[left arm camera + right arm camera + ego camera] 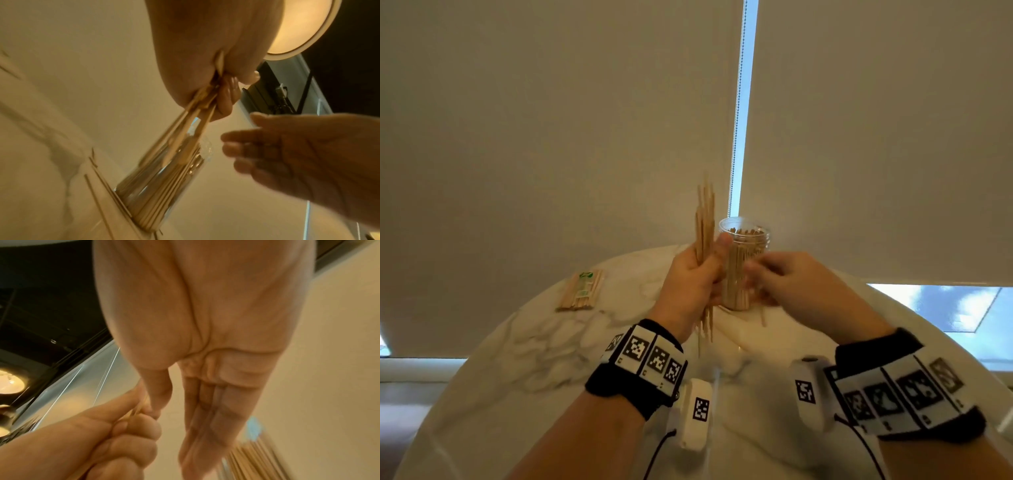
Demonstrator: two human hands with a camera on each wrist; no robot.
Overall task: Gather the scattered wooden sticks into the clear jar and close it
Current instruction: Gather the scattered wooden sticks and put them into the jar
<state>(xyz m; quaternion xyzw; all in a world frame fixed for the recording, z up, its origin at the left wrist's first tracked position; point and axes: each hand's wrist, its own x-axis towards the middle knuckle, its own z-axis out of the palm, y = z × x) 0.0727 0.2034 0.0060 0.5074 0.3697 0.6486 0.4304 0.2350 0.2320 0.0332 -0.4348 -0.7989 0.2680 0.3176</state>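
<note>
My left hand [693,274] grips a bundle of wooden sticks [704,222] upright, just left of the clear jar [743,236]. The jar stands open on the marble table [551,342] with several sticks inside it. The bundle's lower ends hang below my fist. My right hand [770,279] is blurred, its fingers straight, close against the jar's right side. In the left wrist view the right hand's fingertips [228,138] sit a small gap from the jar [164,178]. Whether they touch it I cannot tell. No lid is in view.
A wrapped pack of sticks [581,291] lies on the table at the far left. A few loose sticks [762,317] lie by the jar's base. The table's round edge curves behind the jar, with window blinds [551,137] beyond.
</note>
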